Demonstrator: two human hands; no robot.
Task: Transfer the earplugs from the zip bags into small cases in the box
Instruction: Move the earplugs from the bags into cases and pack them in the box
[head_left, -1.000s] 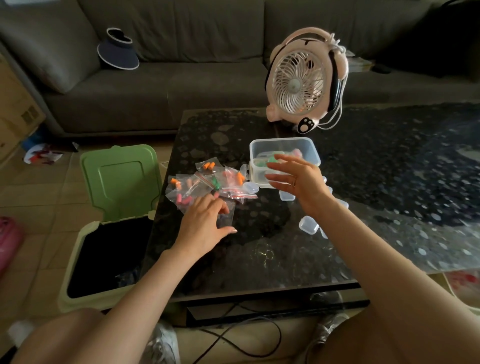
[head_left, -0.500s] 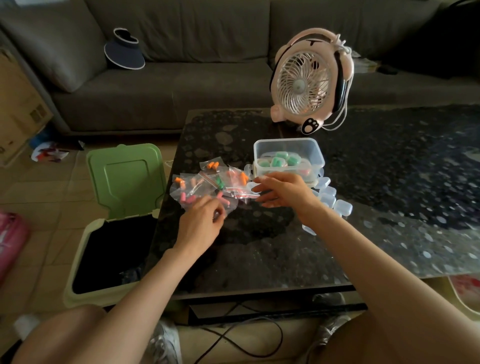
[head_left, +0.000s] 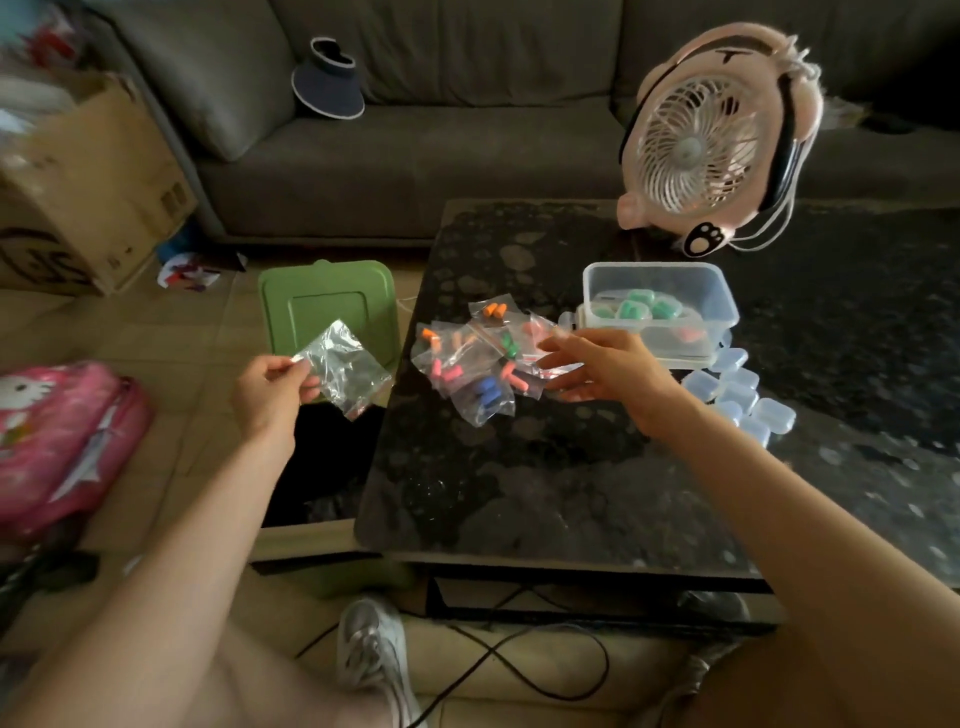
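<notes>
A heap of clear zip bags (head_left: 475, 364) with orange, pink, green and blue earplugs lies on the dark table (head_left: 545, 483). My left hand (head_left: 270, 389) pinches an empty clear zip bag (head_left: 345, 366) left of the table, above the open bin. My right hand (head_left: 602, 371) reaches with spread fingers over the right side of the heap and touches a bag there. Behind it stands a clear plastic box (head_left: 660, 306) with green-filled small cases inside. Several empty small clear cases (head_left: 737, 395) lie right of my right hand.
An open green-lidded bin (head_left: 330, 312) stands on the floor by the table's left edge. A pink desk fan (head_left: 711, 140) stands at the table's back. A pink bag (head_left: 57, 436), a cardboard box (head_left: 88, 187) and a grey sofa (head_left: 441, 130) surround the spot. Cables run under the table.
My left hand has lifted an empty bag off the heap and carried it left over the bin. My right hand stays at the heap's right side. The view has turned left.
</notes>
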